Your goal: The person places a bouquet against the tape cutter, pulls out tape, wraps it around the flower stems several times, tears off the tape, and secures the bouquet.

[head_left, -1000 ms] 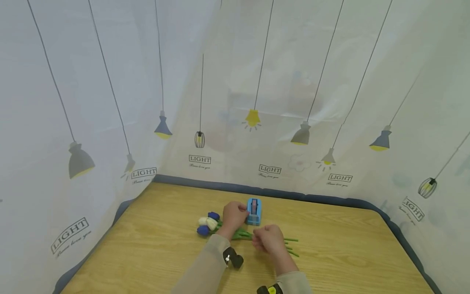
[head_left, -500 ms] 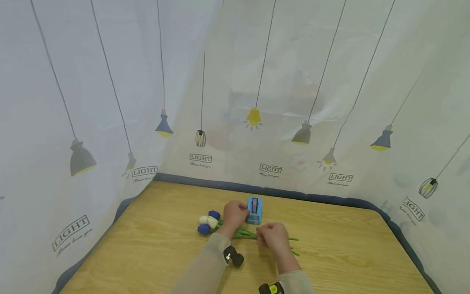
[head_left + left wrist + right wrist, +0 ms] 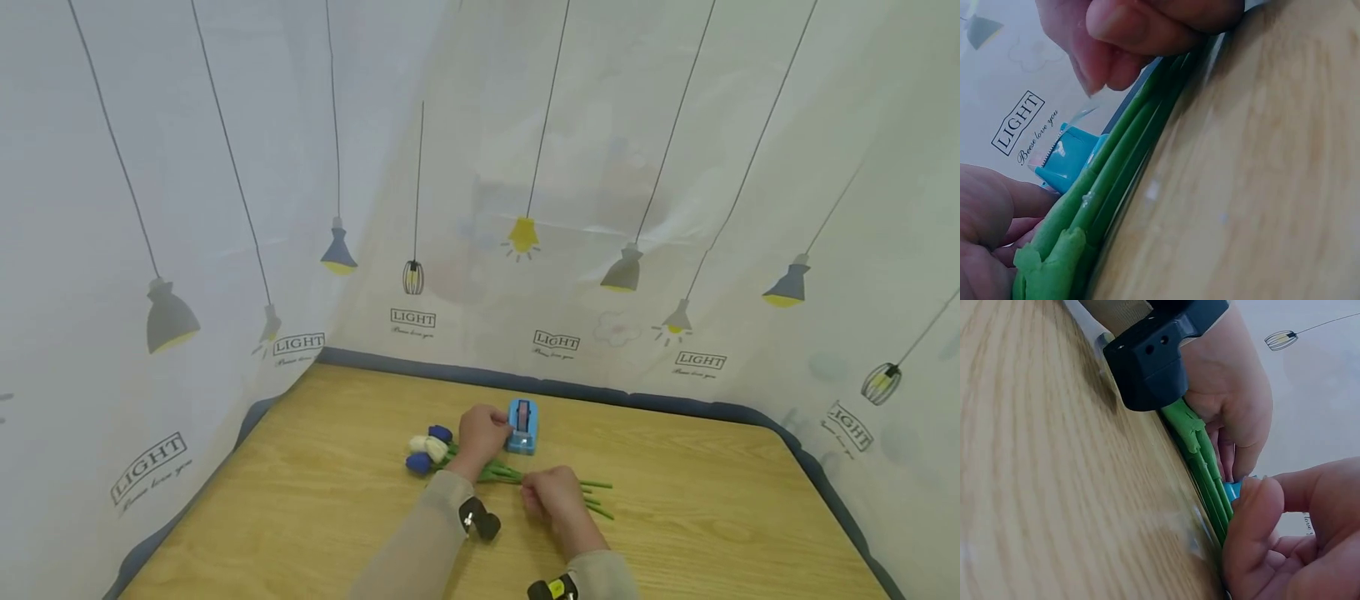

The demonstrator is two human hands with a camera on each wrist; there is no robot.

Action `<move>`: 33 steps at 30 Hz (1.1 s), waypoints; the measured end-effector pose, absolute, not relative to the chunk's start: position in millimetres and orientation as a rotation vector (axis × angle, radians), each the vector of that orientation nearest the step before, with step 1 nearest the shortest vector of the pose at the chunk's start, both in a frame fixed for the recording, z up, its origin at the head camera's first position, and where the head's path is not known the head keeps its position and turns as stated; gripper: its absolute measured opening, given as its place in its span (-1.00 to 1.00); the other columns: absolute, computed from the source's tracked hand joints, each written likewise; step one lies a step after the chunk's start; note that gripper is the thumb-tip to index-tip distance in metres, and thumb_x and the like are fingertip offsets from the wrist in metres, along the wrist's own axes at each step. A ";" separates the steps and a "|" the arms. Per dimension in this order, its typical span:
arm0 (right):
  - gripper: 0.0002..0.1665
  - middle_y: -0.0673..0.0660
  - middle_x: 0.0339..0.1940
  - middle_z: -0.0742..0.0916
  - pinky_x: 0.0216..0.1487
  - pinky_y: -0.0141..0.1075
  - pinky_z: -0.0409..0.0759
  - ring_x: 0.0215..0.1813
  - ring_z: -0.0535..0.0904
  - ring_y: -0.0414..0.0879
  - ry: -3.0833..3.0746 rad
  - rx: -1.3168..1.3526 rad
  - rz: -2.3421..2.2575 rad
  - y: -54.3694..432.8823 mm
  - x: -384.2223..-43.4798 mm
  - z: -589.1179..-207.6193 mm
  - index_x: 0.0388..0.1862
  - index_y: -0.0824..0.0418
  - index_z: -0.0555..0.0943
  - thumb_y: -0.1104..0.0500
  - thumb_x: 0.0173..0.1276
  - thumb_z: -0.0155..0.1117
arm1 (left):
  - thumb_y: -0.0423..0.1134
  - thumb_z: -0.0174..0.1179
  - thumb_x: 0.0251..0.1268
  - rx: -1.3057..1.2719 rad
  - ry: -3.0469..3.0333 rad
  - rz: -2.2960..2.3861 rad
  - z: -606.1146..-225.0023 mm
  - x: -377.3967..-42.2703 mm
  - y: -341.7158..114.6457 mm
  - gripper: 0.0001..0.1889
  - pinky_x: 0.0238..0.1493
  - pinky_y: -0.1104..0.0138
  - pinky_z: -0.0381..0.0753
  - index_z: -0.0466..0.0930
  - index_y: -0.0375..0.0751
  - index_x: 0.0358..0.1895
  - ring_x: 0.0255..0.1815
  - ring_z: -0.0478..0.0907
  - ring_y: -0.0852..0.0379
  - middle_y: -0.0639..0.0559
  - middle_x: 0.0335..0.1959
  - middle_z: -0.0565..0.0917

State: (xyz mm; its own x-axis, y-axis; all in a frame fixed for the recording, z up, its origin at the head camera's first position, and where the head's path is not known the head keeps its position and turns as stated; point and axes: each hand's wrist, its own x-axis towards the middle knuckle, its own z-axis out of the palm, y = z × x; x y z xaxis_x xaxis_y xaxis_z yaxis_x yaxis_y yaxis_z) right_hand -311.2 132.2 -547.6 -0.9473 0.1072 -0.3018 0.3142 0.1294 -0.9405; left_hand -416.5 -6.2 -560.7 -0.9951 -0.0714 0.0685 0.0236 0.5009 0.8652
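Note:
My left hand [image 3: 482, 435] holds the left side of a blue tape dispenser [image 3: 522, 427], which stands on the table behind the flower stems. In the left wrist view, the dispenser's [image 3: 1069, 159] toothed cutting edge shows. My right hand [image 3: 557, 498] is over the green stems [image 3: 501, 472], thumb and forefinger pinched together. A short strip of clear tape [image 3: 1085, 111] hangs from those fingertips, close to the cutter. Artificial tulips, white [image 3: 431, 450] and blue [image 3: 418, 463], lie left of my left wrist. Their stem ends [image 3: 597, 505] stick out past my right hand.
The wooden table [image 3: 300, 517] extends around the flowers on all sides. A pale curtain [image 3: 480, 167] printed with lamps rises along the table's back and sides, with a dark blue band [image 3: 570, 389] at its foot.
My right hand moved slightly right, then came down toward the stems and my body. The left hand stays at the dispenser. Flowers lie as before; the head view shifted slightly.

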 end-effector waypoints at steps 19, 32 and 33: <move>-0.59 -0.02 -0.74 0.64 -0.65 -0.40 0.32 -0.68 0.39 -0.21 2.673 0.389 -1.483 130.1 -321.1 -561.6 -0.69 0.16 0.65 0.11 0.38 0.28 | -0.27 0.49 0.32 0.010 -2.619 -1.483 -565.4 -415.8 -6.0 -0.89 -0.12 0.17 0.79 0.84 -0.18 -0.15 -0.17 0.74 0.06 0.00 -0.22 0.83; -0.48 -0.03 -0.81 0.60 -0.55 -0.36 0.34 -0.68 0.42 -0.17 2.791 0.253 -1.264 132.0 -327.7 -558.8 -0.76 0.12 0.58 0.07 0.47 0.24 | -0.29 0.51 0.29 0.027 -2.610 -1.483 -567.2 -415.9 -4.9 -0.92 -0.20 0.25 0.78 0.83 -0.15 -0.20 -0.28 0.72 0.16 0.04 -0.32 0.82; -0.46 -0.04 -0.81 0.59 -0.55 -0.36 0.34 -0.68 0.41 -0.17 2.790 0.236 -1.245 132.2 -328.1 -557.6 -0.77 0.12 0.58 0.06 0.48 0.24 | -0.29 0.51 0.29 0.027 -2.608 -1.481 -567.6 -416.2 -5.1 -0.92 -0.20 0.25 0.78 0.83 -0.15 -0.20 -0.28 0.72 0.16 0.04 -0.32 0.82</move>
